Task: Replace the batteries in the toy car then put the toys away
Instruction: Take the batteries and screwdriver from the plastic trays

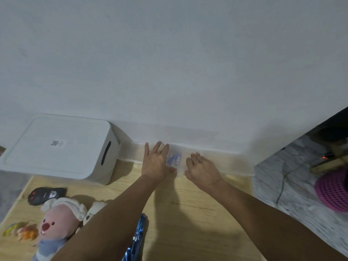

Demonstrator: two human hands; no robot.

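- Both my hands reach forward to a long, shallow clear plastic tray set against the white wall at the far edge of the pale wooden bench.
- My left hand lies flat with fingers straight, resting on the tray; my right hand rests beside it, fingers loosely bent, gripping nothing I can make out.
- Between them, inside the tray, sit the blue-and-white batteries, likely what I am after.
- A smooth white lidded storage box stands to the left, probably for the toys.
- Nearer me lie a black toy car, a soft pink plush doll and crinkled blue foil packaging.
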